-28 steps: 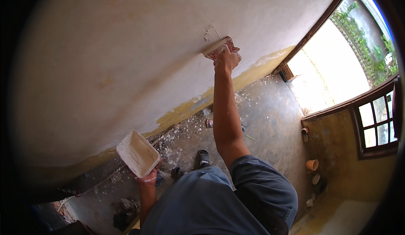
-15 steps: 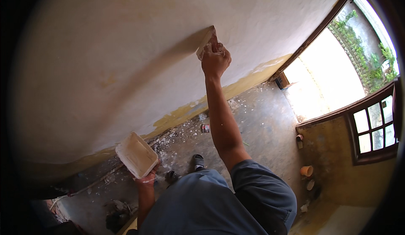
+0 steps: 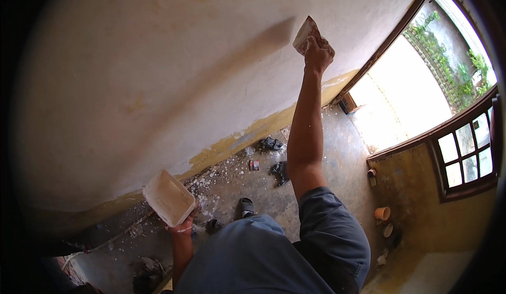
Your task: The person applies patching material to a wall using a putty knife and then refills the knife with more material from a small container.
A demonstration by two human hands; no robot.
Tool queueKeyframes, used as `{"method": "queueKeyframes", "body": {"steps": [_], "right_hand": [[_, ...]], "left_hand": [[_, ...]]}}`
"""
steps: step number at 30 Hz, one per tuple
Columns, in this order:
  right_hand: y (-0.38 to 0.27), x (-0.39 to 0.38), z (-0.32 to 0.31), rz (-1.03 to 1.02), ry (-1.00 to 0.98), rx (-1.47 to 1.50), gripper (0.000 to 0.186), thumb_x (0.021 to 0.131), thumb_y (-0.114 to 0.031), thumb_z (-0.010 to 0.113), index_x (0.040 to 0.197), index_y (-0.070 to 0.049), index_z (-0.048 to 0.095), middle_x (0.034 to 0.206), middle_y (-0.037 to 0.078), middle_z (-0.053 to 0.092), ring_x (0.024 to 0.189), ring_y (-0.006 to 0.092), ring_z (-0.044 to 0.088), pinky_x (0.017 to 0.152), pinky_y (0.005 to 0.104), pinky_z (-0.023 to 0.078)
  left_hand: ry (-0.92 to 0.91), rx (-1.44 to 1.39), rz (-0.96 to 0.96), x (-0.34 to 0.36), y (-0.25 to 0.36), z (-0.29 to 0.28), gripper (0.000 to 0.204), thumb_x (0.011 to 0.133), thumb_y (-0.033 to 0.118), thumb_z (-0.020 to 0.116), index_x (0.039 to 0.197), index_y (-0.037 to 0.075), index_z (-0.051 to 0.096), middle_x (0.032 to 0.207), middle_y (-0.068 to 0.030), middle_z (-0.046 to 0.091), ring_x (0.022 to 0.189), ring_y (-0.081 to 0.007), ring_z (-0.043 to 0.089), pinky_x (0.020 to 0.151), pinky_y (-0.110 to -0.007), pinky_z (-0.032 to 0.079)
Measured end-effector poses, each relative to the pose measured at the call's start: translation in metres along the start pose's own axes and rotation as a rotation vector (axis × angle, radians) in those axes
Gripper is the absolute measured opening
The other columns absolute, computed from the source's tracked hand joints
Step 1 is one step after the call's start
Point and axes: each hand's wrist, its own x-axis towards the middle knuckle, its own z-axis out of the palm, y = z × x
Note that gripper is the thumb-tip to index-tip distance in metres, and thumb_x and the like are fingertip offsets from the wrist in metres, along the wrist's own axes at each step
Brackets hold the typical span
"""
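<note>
My right hand (image 3: 319, 55), smeared with white, is stretched up along the wall at the upper right, its fingers closed round a putty knife (image 3: 305, 32). Pale putty coats the wide blade. A gap between the blade and its shadow suggests it stands off the wall (image 3: 174, 67). Low on the left, my left hand (image 3: 183, 225) grips the near corner of a shallow rectangular tub (image 3: 169, 198), held tilted. Whitish putty lines the inside of this tub. Part of the left hand's fingers is hidden beneath it.
White crumbs litter the floor (image 3: 337, 151) along the wall's yellow, peeling base. Black plastic bags (image 3: 271, 143) and a small red packet (image 3: 254, 165) lie there. To the right are a bright doorway, a paned window (image 3: 466, 151) and an orange pot (image 3: 382, 213). A sandalled foot (image 3: 246, 207) shows below.
My right hand and the putty knife have moved up and right, and the blade's shadow has separated from it. The black bags have come into sight beside my arm. The tub stays nearly still.
</note>
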Motion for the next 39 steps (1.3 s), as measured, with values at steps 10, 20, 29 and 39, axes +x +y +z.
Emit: {"method": "queueKeyframes", "body": {"steps": [10,20,29,39], "right_hand": [[-0.038,-0.105,0.023,-0.064,-0.23,-0.206,0.03,0.071,-0.022,0.07,0.097,-0.007,0.075,0.089,0.013,0.073,0.085,0.0298,0.069,0.084,0.0376,0.052],[0.071,-0.152,0.012,-1.008,-0.411,-0.24,0.035,0.077,-0.001,0.068,0.111,-0.009,0.071,0.111,0.008,0.071,0.108,0.0261,0.067,0.09,0.0391,0.056],[-0.014,-0.158,0.02,-1.173,-0.272,-0.144,0.025,0.081,-0.006,0.072,0.107,-0.004,0.072,0.114,0.011,0.069,0.109,0.0302,0.066,0.095,0.0414,0.053],[0.066,-0.159,-0.014,0.025,-0.3,-0.173,0.018,0.085,-0.004,0.07,0.102,0.003,0.07,0.098,0.014,0.071,0.087,0.0176,0.066,0.079,0.0322,0.054]], "left_hand": [[0.08,-0.06,-0.137,0.003,0.001,-0.002,0.072,0.088,0.058,0.058,0.145,0.018,0.04,0.139,-0.0118,0.053,0.117,-0.0433,0.058,0.086,-0.067,0.053],[0.132,-0.015,-0.102,0.003,0.004,0.002,0.069,0.09,0.057,0.055,0.146,0.02,0.039,0.139,-0.0123,0.053,0.119,-0.0421,0.057,0.086,-0.068,0.053],[0.124,0.058,-0.036,-0.007,0.001,0.007,0.071,0.088,0.056,0.058,0.146,0.02,0.039,0.14,-0.0115,0.052,0.121,-0.0395,0.056,0.088,-0.065,0.053],[0.103,-0.018,-0.006,-0.012,-0.003,0.007,0.071,0.088,0.054,0.06,0.147,0.021,0.038,0.144,-0.0112,0.049,0.125,-0.04,0.053,0.09,-0.066,0.051]]}}
